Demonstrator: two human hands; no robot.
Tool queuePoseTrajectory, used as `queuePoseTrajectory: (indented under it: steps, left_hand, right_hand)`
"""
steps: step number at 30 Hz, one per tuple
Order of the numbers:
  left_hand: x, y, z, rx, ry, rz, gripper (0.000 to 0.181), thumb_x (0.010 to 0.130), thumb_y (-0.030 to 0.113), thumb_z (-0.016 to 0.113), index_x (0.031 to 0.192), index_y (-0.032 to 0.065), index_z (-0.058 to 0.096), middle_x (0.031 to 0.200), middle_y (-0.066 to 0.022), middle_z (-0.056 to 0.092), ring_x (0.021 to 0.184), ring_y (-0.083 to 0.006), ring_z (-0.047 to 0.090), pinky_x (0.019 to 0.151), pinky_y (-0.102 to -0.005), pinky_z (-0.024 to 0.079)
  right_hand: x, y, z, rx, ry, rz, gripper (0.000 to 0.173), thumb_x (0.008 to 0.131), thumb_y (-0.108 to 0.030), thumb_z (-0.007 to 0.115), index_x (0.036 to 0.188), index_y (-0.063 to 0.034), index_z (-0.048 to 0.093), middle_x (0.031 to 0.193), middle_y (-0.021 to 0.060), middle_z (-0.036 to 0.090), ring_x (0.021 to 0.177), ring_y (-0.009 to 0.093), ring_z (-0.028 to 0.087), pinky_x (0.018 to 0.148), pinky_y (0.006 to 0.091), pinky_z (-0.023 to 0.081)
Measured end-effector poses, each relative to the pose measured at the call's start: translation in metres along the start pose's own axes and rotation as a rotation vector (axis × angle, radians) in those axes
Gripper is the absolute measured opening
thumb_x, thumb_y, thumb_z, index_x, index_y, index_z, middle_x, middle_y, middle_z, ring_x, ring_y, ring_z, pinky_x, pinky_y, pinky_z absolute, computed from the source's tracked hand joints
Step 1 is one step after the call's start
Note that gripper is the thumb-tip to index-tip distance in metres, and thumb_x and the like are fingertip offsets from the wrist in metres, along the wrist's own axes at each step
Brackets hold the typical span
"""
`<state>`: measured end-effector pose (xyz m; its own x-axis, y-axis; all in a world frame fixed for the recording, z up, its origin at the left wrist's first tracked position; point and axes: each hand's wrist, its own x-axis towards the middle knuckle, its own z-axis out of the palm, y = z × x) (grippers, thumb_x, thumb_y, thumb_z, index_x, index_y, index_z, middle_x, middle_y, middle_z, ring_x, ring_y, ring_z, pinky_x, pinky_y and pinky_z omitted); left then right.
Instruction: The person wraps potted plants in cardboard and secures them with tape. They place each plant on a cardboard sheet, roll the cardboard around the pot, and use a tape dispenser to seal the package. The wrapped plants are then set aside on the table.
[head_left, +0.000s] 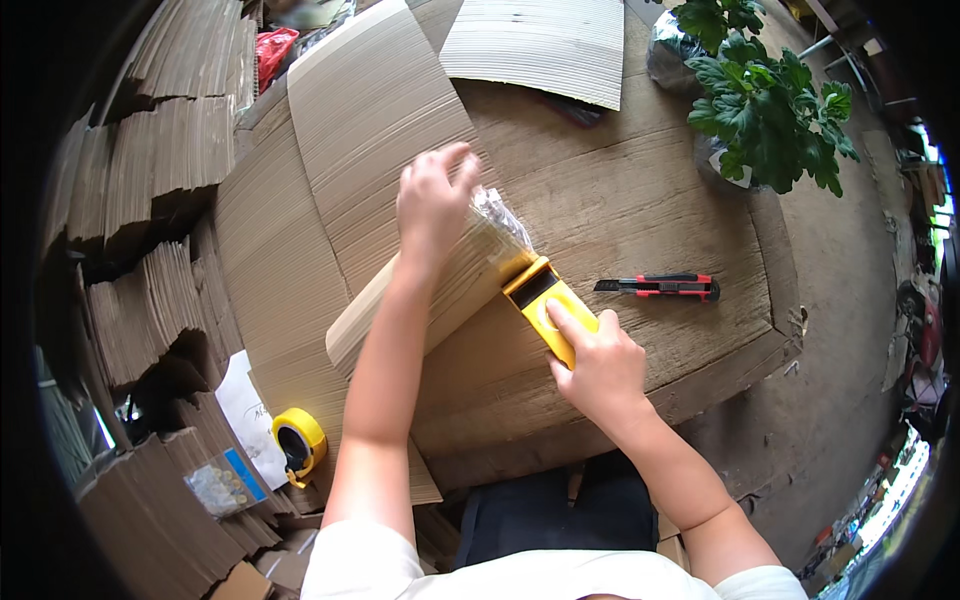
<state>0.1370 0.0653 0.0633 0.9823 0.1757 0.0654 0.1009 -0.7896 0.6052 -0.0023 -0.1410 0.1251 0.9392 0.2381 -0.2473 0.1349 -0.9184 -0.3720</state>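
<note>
My right hand (600, 360) grips a yellow hand-held tape dispenser (561, 311), its thumb on the top. The dispenser's head meets the taped end of a folded corrugated cardboard piece (457, 292). Clear plastic wrap (501, 212) sticks out crumpled from that same end. Over the cardboard, my left hand (435, 199) is slightly blurred, its fingers bent and apart with nothing visible in them. Beneath lies a large creased cardboard sheet (382, 120). Right of the dispenser, a red and black utility knife (660, 286) rests with its dark blade exposed.
The wooden table (697, 217) has potted green plants (772, 112) at its far right corner. Another cardboard sheet (540, 45) lies at the back. Stacked cardboard (172, 142) lines the left, near a yellow tape roll (300, 442), written-on paper (251, 420) and a small plastic bag (217, 486).
</note>
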Motion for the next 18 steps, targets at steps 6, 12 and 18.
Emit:
queuePoseTrajectory:
  steps: [6, 12, 18]
  left_hand:
    - [-0.005, -0.004, 0.001, 0.076, -0.14, 0.138, 0.035, 0.073, 0.044, 0.065, 0.089, 0.0131, 0.069, 0.093, -0.0071, 0.067, 0.083, -0.0241, 0.062, 0.072, -0.037, 0.049]
    - [0.034, -0.006, -0.03, -0.047, -0.448, -0.089, 0.037, 0.075, 0.04, 0.059, 0.093, 0.009, 0.069, 0.089, -0.009, 0.068, 0.089, -0.0169, 0.062, 0.08, -0.0318, 0.047]
    - [0.067, -0.057, -0.012, -0.241, -0.506, -0.157, 0.039, 0.074, 0.039, 0.057, 0.098, 0.0098, 0.07, 0.095, -0.0073, 0.068, 0.092, -0.0174, 0.061, 0.085, -0.0291, 0.045]
  right_hand:
    - [0.015, -0.011, 0.003, 0.103, 0.099, -0.105, 0.067, 0.065, -0.022, 0.077, 0.127, -0.0287, 0.053, 0.085, 0.0126, 0.047, 0.069, 0.028, 0.059, 0.059, 0.037, 0.052]
    - [-0.012, 0.001, -0.003, 0.155, 0.131, -0.109, 0.071, 0.065, -0.02, 0.078, 0.13, -0.0302, 0.051, 0.085, 0.0118, 0.046, 0.068, 0.028, 0.059, 0.059, 0.0376, 0.053]
    - [0.008, -0.004, 0.018, 0.048, 0.008, -0.037, 0.062, 0.069, -0.027, 0.075, 0.127, -0.0304, 0.053, 0.085, 0.0135, 0.048, 0.069, 0.03, 0.06, 0.058, 0.0389, 0.052]
